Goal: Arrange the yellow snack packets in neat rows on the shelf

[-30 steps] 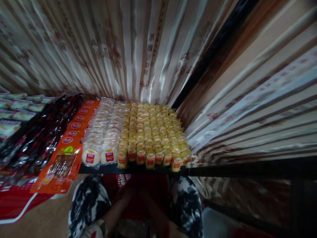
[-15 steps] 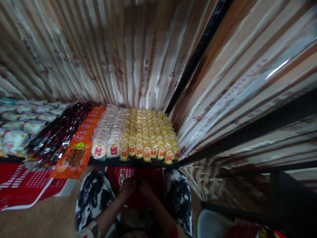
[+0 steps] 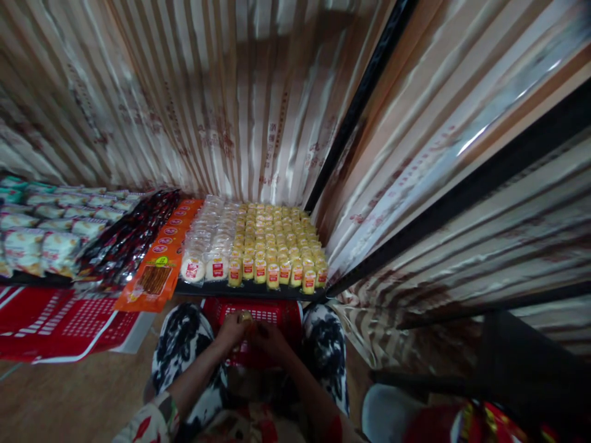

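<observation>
Over a red plastic basket [image 3: 295, 320] between the knees, my left hand [image 3: 232, 332] is closed on a small yellow wrapped cake [image 3: 245, 317], which shows at its fingertips. My right hand [image 3: 273, 343] meets it from the other side, its fingers closed at the cake's lower end; dimness blurs the exact grip. Just beyond the basket, rows of similar yellow wrapped cakes [image 3: 272, 246] stand on a dark shelf [image 3: 258, 290]. To their left lie two rows of white round wrapped cakes [image 3: 205, 246].
Left along the shelf are orange stick-snack packets [image 3: 154, 277], dark shiny packets [image 3: 127, 240] and white packets [image 3: 60, 246]. Another red basket [image 3: 69, 326] sits below them. Black metal posts [image 3: 355, 117] and striped sheeting [image 3: 258, 92] close off the back and right. A pale stool-like surface [image 3: 388, 409] is at lower right.
My hands have risen slightly, and the yellow cake now shows more clearly between them. The view has shifted, so the shelf goods at left appear further right.
</observation>
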